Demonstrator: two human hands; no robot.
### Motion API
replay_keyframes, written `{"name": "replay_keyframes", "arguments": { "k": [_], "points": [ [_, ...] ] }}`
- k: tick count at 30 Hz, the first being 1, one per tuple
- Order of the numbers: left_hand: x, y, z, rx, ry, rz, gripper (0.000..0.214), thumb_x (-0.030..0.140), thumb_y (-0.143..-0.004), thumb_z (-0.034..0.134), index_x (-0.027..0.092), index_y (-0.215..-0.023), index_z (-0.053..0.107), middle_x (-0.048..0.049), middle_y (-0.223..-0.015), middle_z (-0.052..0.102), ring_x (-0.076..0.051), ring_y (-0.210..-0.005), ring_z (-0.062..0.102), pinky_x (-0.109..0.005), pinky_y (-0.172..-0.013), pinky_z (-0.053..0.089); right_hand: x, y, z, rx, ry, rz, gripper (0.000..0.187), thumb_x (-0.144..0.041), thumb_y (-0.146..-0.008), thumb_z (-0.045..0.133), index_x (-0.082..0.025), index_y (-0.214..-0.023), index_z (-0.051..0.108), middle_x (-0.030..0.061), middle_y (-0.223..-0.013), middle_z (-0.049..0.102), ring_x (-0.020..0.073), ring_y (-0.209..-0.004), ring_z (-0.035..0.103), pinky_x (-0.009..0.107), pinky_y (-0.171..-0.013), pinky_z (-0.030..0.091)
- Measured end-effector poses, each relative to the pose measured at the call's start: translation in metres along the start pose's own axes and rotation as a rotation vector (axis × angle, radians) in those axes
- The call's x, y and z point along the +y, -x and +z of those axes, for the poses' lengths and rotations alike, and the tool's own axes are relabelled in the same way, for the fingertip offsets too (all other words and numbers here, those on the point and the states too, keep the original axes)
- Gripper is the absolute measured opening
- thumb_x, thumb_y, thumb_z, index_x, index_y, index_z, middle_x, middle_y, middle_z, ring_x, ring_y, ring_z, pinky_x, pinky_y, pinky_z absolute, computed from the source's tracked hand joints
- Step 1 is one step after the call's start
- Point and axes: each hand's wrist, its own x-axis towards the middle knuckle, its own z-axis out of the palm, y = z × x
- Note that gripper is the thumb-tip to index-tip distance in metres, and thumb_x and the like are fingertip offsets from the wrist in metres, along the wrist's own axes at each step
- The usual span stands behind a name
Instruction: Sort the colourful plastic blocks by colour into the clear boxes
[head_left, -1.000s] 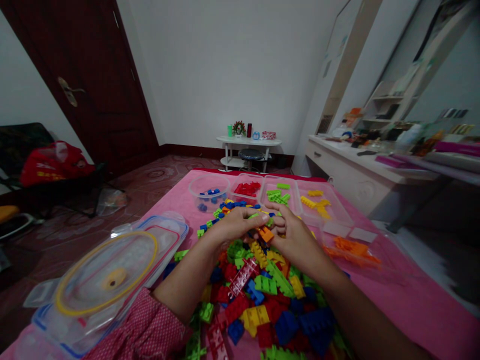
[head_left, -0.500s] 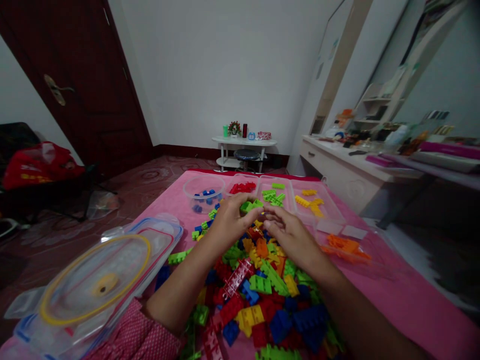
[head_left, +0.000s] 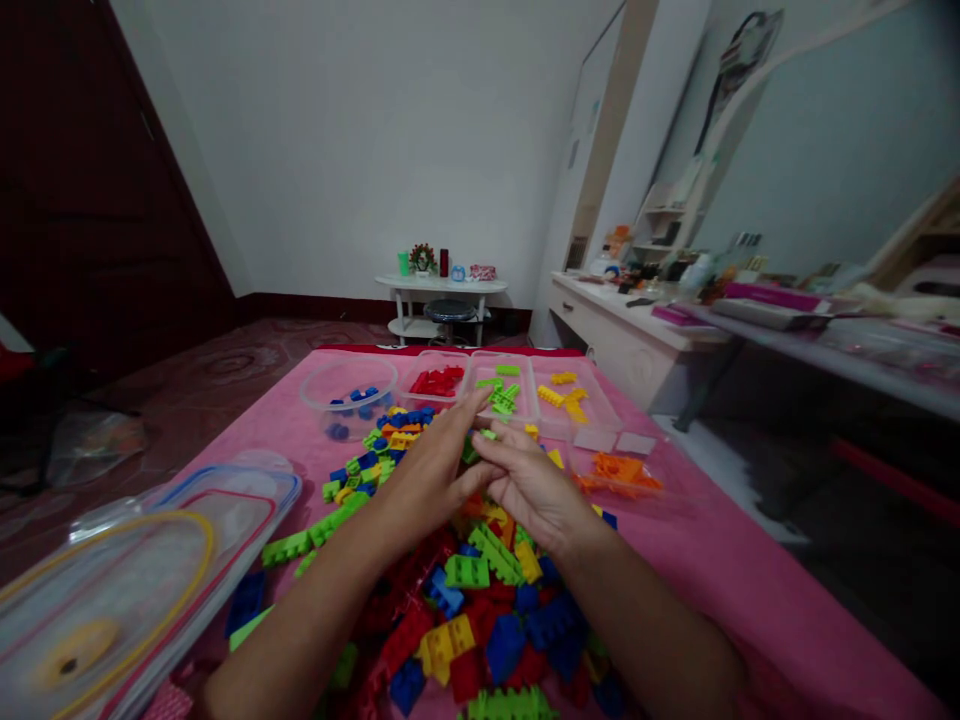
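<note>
My left hand (head_left: 431, 465) reaches over the heap of blocks, its fingers stretched forward and its thumb toward the right. My right hand (head_left: 532, 490) meets it with curled fingers, touching the left thumb. A green building block (head_left: 486, 436) shows between the two hands, mostly covered by fingers; both hands appear closed on it. Beneath lie mixed building blocks in red, blue, yellow, green and orange, such as a yellow block (head_left: 447, 648) and a green block (head_left: 466, 572).
Behind the heap stand a round tub (head_left: 307, 385) with blue blocks and clear boxes with red blocks (head_left: 437, 381), green blocks (head_left: 507, 398) and yellow blocks (head_left: 574, 404). Orange blocks (head_left: 621, 474) sit in a container at right. Stacked lids (head_left: 247, 480) lie at left on the pink cloth (head_left: 750, 560).
The view has turned right, so the scene sits further left. My hands have come closer together, and the green block between them is more covered now.
</note>
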Motion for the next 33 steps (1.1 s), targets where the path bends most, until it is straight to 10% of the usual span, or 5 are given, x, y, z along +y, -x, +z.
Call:
{"name": "replay_keyframes", "arguments": {
  "k": [6,11,22,33],
  "points": [
    [0.001,0.0,-0.002,-0.017,-0.006,0.009,0.087,0.036,-0.08,0.063,0.027,-0.148,0.009,-0.0127,-0.152,0.025,-0.028,-0.137,0.03,-0.046,-0.109,0.03,-0.018,-0.002,-0.007,0.012,0.065,-0.013,0.031,-0.016,-0.067,0.071,-0.016,-0.095,0.057,-0.0012,-0.077,0.062,0.01,-0.063,0.061,0.02,-0.057,0.052],
    [-0.008,-0.001,-0.014,-0.014,-0.092,-0.045,0.066,0.04,-0.082,0.06,0.029,-0.141,0.032,-0.0084,-0.144,0.041,-0.026,-0.131,0.039,-0.047,-0.107,0.033,-0.06,-0.003,-0.032,0.115,0.019,-0.199,0.012,-0.02,-0.075,0.065,-0.019,-0.084,0.057,0.0022,-0.091,0.065,0.0169,-0.093,0.064,0.035,-0.088,0.051],
    [-0.02,-0.004,-0.028,-0.05,-0.103,-0.156,0.032,0.036,-0.083,0.056,0.021,-0.109,0.067,-0.0083,-0.115,0.066,-0.024,-0.108,0.059,-0.041,-0.097,0.043,-0.093,-0.003,-0.069,0.292,0.013,-0.233,0.006,-0.027,-0.081,0.056,-0.023,-0.077,0.056,0.0018,-0.091,0.065,0.0178,-0.1,0.061,0.037,-0.091,0.05],
    [-0.027,0.002,-0.036,-0.288,-0.059,-0.332,0.029,0.034,-0.079,0.059,0.017,-0.101,0.07,-0.0075,-0.096,0.072,-0.02,-0.081,0.066,-0.031,-0.073,0.05,-0.052,0.004,-0.041,-0.047,1.063,0.009,0.021,-0.033,-0.077,0.059,-0.019,-0.091,0.066,0.0037,-0.086,0.068,0.0138,-0.064,0.06,0.024,-0.052,0.045]
  ]
}}
